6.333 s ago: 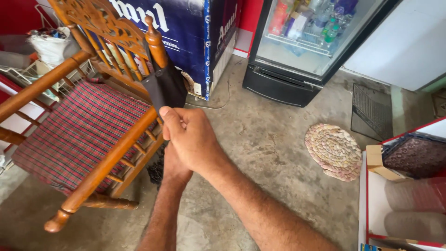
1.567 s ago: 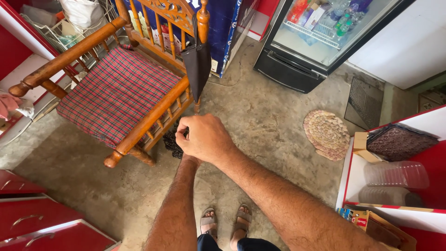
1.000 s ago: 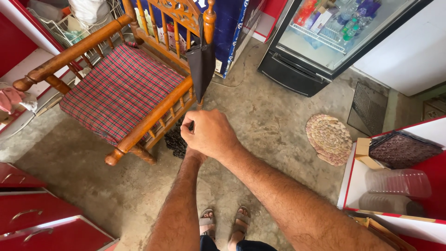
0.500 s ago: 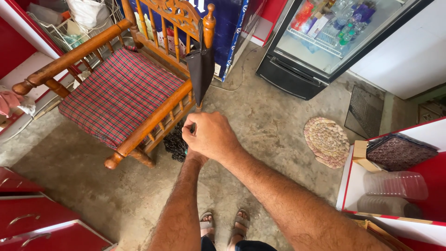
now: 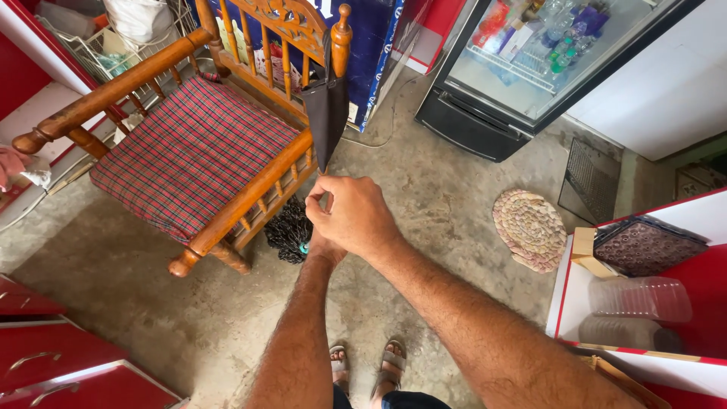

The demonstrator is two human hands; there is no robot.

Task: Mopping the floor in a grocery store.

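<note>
A dark folded cloth [image 5: 327,113] hangs from the front post of a wooden armchair [image 5: 250,198] with a red plaid cushion [image 5: 193,151]. My right hand [image 5: 356,218] is at the cloth's pointed lower tip, with thumb and forefinger pinched together on it. My left hand [image 5: 321,248] sits right under the right hand and is mostly hidden by it; only the wrist and heel of the hand show. Both forearms reach out from the bottom of the view.
A black bristly bundle [image 5: 288,229] lies under the chair. A glass-door cooler [image 5: 515,72] and a blue carton [image 5: 375,42] stand behind. A round woven mat [image 5: 530,229] lies on the concrete floor. A red-and-white shelf with plastic containers [image 5: 640,299] is on the right, red drawers [image 5: 68,371] bottom left.
My hands have stayed together at the cloth's lower tip. The view has pulled back from the chair since the oldest frame, so my feet and the red drawers now show.
</note>
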